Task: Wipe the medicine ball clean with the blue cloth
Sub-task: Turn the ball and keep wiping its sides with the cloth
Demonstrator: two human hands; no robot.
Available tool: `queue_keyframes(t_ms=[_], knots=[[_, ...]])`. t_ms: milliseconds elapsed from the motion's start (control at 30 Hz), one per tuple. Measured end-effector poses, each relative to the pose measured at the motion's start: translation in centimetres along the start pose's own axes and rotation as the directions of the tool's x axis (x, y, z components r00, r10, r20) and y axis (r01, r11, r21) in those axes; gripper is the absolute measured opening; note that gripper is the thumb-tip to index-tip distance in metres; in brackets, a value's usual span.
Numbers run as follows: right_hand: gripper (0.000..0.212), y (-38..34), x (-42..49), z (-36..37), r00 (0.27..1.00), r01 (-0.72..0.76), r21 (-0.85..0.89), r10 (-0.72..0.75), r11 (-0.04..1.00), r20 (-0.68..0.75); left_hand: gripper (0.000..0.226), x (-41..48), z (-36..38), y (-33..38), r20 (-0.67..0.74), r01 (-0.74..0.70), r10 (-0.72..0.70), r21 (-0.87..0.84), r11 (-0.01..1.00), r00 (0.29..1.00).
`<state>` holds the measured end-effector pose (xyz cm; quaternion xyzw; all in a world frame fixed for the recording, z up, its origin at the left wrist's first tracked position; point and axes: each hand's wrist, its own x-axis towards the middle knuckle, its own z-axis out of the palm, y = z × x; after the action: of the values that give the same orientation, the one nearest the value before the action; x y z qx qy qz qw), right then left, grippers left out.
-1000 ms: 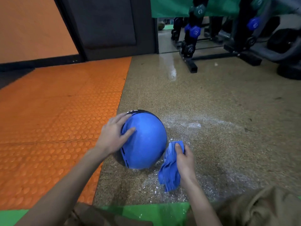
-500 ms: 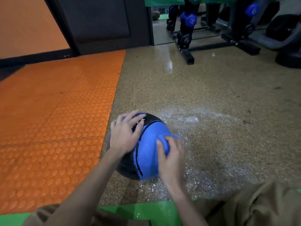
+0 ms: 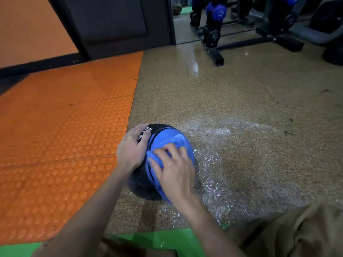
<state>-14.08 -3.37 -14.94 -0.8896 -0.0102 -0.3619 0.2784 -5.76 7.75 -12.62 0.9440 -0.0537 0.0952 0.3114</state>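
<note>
Ball (image 3: 163, 135) sits on speckled floor (image 3: 241, 101), just right of the orange mat (image 3: 65, 136) edge. Left hand (image 3: 132, 149) lies on the ball's black left side, fingers extended, gripping nothing. Right hand (image 3: 174, 171) is on top of the ball, fingers curled into the cloth (image 3: 177, 140), pressing it to the blue panel. White specks (image 3: 213, 182) are scattered right of the ball. Rack (image 3: 215, 52) stands well beyond.

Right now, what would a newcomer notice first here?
The blue-and-black medicine ball sits low centre on the speckled floor, the left hand resting on its black side while the right hand presses a blue cloth onto its blue side. A bright orange studded mat fills the left; white specks dust the floor right of the ball.
</note>
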Motion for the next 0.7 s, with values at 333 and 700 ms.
queue_keyframes(t_ms=[333,700], knots=[[0.026,5.8,5.2,-0.9,0.818,-0.553,0.081,0.522,0.829,0.242,0.061,-1.6,1.9,2.0,-0.085,-0.016,0.029,0.147,0.989,0.996],[0.033,7.7,6.7,-1.2,0.668,-0.689,0.045,0.609,0.723,0.428,0.068,-3.9,1.6,1.8,-0.093,-0.126,0.138,0.126,0.984,0.986]])
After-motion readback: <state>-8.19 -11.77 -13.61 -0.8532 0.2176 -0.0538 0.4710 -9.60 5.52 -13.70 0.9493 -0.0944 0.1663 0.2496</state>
